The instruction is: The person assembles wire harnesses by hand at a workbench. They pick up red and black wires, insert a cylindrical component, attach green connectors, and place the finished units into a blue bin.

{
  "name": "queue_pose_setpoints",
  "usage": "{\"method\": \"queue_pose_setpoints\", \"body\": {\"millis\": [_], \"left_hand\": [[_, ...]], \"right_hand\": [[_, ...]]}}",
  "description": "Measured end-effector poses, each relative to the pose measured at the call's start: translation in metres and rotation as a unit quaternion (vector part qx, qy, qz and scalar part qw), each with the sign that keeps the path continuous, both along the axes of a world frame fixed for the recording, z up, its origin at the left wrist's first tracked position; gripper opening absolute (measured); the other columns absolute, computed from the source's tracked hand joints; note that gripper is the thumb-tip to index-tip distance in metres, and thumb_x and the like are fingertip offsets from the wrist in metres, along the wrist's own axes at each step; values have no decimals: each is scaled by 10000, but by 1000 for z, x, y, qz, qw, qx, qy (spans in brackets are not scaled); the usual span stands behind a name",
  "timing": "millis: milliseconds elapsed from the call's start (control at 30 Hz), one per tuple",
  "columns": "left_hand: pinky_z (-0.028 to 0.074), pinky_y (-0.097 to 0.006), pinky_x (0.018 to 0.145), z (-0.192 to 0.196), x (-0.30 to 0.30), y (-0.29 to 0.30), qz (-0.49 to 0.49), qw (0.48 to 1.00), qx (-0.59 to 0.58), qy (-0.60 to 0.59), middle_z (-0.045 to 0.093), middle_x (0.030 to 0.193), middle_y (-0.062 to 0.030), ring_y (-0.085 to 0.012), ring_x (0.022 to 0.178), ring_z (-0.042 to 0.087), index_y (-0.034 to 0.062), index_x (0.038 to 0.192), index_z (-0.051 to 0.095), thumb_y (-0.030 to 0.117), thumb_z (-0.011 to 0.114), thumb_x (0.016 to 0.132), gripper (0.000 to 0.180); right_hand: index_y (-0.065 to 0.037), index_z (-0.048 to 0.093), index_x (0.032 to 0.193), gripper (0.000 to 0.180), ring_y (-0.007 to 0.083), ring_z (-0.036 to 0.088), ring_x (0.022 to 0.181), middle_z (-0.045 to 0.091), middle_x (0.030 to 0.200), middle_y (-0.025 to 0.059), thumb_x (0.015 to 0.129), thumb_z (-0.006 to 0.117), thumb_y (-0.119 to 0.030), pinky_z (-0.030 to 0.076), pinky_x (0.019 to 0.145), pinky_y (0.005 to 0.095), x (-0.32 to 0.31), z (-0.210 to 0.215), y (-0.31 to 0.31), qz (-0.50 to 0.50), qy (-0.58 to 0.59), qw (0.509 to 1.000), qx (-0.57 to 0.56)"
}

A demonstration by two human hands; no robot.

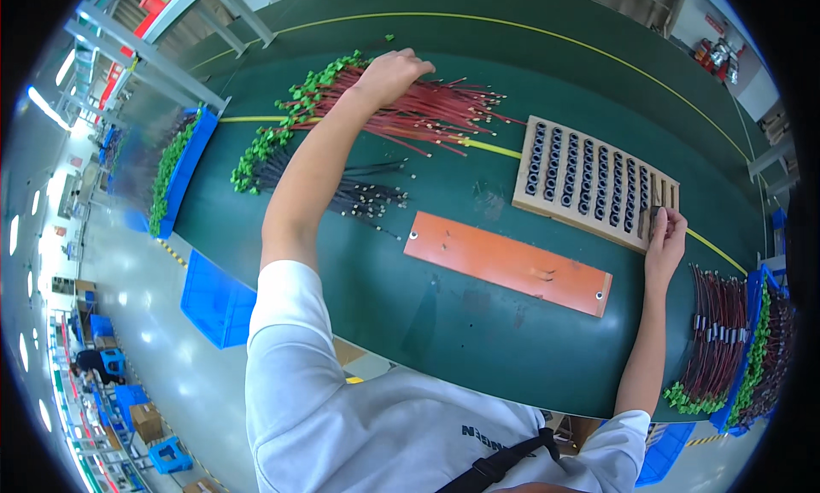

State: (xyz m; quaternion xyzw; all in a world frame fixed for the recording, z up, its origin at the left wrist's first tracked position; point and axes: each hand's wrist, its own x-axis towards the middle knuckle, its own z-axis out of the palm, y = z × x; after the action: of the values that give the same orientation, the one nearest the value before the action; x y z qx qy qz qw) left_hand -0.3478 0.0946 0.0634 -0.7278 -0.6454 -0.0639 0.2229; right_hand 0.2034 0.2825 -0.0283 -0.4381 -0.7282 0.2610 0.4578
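My left hand (389, 73) reaches far across the green bench (444, 322) and rests on a heap of red wires (427, 113) with green plugs (312, 87) at their far ends. The fingers (414, 66) curl down into the heap, though I cannot tell whether they have closed on any single wire. Just below this hand, nearer to me, lies a smaller bundle of black wires (363, 194), also tipped with green plugs.

My right hand (664, 237) sits at the near right corner of a wooden tray (594, 181). Its fingers (662, 220) pinch a small dark ring (654, 213) at the tray's last slots. The tray is packed with rows of dark rings (581, 173) standing to the left of that hand, with a few slots bare at the right end.

Between my two arms, a flat orange plate (508, 262) lies on the bench, just beside the tray's near edge.

To the right of my right hand, more red wires (713, 331) with green plugs lie at the bench's edge, next to a blue bin (756, 356). Beyond my left elbow, another blue bin (184, 173) holds green-tipped wires.
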Motion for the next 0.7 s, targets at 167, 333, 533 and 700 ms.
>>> {"method": "queue_pose_setpoints", "body": {"millis": [167,333,533,700], "left_hand": [[568,-473,817,-9,-23,40,80,979,-175,69,725,1026,-133,-352,934,709,163,1115,749,107,585,916,264],[582,-398,780,19,-40,26,50,989,-9,-139,759,960,-135,-282,853,741,74,1094,761,117,676,923,197],[598,-273,788,125,-74,-64,90,871,206,-436,777,980,-103,-166,863,757,-29,1124,750,116,717,950,229],[579,-267,788,169,-51,-155,113,932,189,-289,778,949,-91,-133,858,743,2,1072,775,88,744,916,181]], "right_hand": [[22,630,1111,250,78,578,767,655,867,37,1046,628,-219,496,714,248,-5,7,-9,5,10,1000,2],[16,639,1093,244,77,572,742,651,846,38,1038,641,-221,494,693,246,0,8,-8,4,4,1000,-1],[12,635,1105,239,68,593,783,666,881,37,1047,630,-220,503,728,239,1,2,-2,15,-2,1000,-22],[26,600,1207,274,75,602,875,691,1087,51,1068,589,-210,498,823,221,6,-13,10,66,72,994,-40]]}}
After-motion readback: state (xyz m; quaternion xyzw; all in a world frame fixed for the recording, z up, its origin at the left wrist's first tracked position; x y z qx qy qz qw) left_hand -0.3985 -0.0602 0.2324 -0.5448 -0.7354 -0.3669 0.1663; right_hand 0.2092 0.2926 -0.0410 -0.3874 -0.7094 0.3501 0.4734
